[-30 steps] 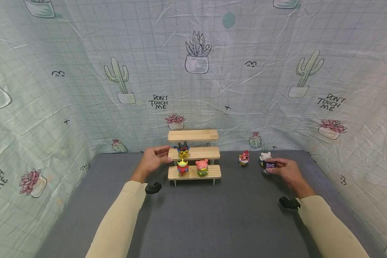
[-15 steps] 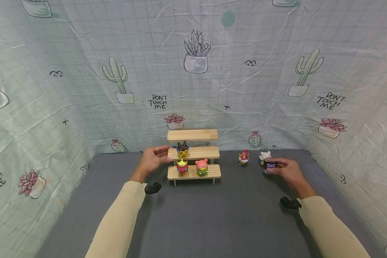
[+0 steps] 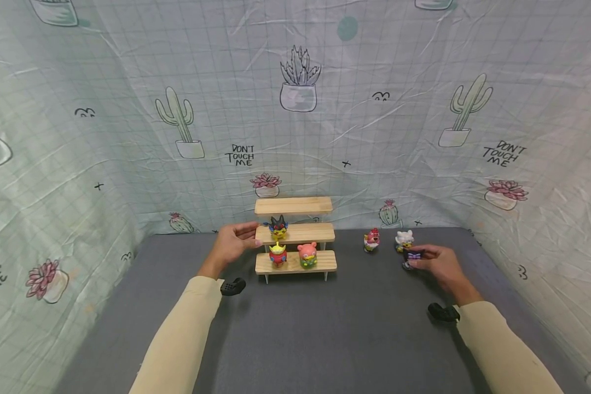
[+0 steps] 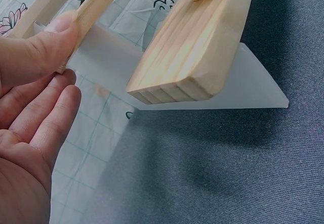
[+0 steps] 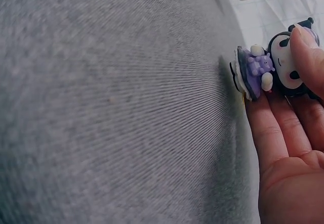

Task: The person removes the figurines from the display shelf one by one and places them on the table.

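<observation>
My left hand (image 3: 231, 246) holds the left end of the middle tier of a three-tier wooden stand (image 3: 311, 233); in the left wrist view, its thumb lies on top of the board and fingertips touch its underside. My right hand (image 3: 443, 268) pinches a black, white and purple figurine (image 5: 260, 67) by its head, thumb on one side and fingers on the other. That figurine is close to the table, in front of a white-headed figurine (image 3: 404, 239). Whether its base touches the cloth, I cannot tell.
The middle tier bears a dark-eared yellow figurine (image 3: 278, 227). On the lowest tier are a red figurine with a yellow top (image 3: 278, 254) and a pink one (image 3: 307, 255). A red-topped figurine (image 3: 371, 240) stands right of the stand. Patterned cloth (image 3: 202, 126) hangs behind.
My right hand has moved slightly down and toward me with the dark figurine, so more of the white-headed one shows. The left hand keeps its hold on the stand.
</observation>
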A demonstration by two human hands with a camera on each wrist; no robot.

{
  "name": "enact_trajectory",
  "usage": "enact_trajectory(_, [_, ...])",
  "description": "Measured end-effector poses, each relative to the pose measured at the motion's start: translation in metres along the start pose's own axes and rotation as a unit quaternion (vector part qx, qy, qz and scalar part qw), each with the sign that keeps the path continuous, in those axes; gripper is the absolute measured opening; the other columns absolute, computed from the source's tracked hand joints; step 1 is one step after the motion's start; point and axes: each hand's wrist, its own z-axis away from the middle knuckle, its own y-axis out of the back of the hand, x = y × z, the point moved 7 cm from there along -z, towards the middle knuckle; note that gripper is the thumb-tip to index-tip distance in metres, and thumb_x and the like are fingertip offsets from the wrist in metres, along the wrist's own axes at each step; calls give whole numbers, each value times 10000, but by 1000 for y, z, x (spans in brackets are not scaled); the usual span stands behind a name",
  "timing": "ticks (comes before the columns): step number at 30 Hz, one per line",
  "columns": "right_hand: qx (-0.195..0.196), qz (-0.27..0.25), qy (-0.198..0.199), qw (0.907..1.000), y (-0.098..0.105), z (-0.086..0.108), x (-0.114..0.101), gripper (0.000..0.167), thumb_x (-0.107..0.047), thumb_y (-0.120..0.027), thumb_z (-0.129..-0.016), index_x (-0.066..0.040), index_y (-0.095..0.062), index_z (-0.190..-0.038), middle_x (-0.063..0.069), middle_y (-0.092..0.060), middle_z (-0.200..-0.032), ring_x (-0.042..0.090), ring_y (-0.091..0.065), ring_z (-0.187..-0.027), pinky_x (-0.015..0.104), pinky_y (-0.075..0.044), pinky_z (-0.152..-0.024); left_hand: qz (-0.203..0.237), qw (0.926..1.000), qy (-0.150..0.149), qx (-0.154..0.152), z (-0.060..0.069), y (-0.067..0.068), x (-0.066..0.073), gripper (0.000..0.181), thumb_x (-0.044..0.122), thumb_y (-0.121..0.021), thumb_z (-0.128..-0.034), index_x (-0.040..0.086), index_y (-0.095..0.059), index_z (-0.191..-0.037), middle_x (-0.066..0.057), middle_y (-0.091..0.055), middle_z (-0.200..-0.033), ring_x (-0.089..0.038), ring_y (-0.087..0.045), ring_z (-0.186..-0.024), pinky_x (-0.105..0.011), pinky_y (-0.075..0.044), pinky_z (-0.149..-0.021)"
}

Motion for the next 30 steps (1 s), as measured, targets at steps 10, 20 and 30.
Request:
enact_trajectory(10, [-99, -146, 310, 9994, 0, 2, 6, 509, -58, -847, -865, 101, -669, -1314, -6, -767, -1130, -87, -645, -905, 146, -602, -739, 0, 10000, -5, 2, 2, 1, 0, 600, 82, -781, -937, 43, -567, -1495, -180, -534, -1567, -343, -520, -1464, -442, -531, -1160])
enact_trajectory(20, [-362, -228, 386, 9983, 3, 3, 7, 608, -127, -866, -862, 100, -623, -1371, -174, -730, -1106, -137, -630, -951, 144, -602, -770, -23, 10000, -21, 1, 0, 0, -1, 592, 90, -782, -939, 44, -573, -1491, -180, -534, -1567, -347, -521, -1463, -452, -529, -1161])
enact_trajectory(30, [-495, -917, 1040, 9891, 20, 10, -1, 476, -74, -770, -945, 129, -613, -1346, -219, -768, -1073, -87, -708, -1013, 104, -602, -816, 58, 10000, -38, -13, 2, -1, -1, 598, 82, -777, -941, 41, -563, -1498, -179, -529, -1572, -345, -513, -1470, -453, -524, -1167])
